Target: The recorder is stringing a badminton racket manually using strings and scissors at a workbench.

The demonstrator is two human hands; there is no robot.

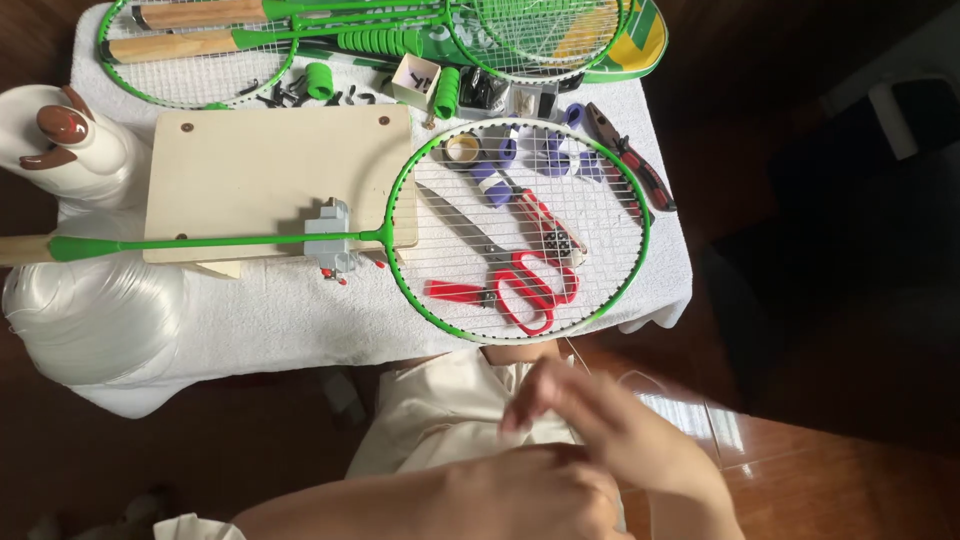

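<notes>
Your hands meet below the surface's near edge, under the clamped green racket.

Your right hand (pixel 610 425) and left hand (pixel 520 495) overlap in blur over your lap; you cannot tell their grip, though a thin string (pixel 572 352) runs up toward the racket head (pixel 520 228). The head overhangs the white-clothed surface (pixel 260 320), above red scissors (pixel 525 285). Its shaft sits in a grey clamp (pixel 330 238) on a wooden board (pixel 270 170). A small white box (pixel 415 80) stands at the far edge; dark open floor lies right.
</notes>
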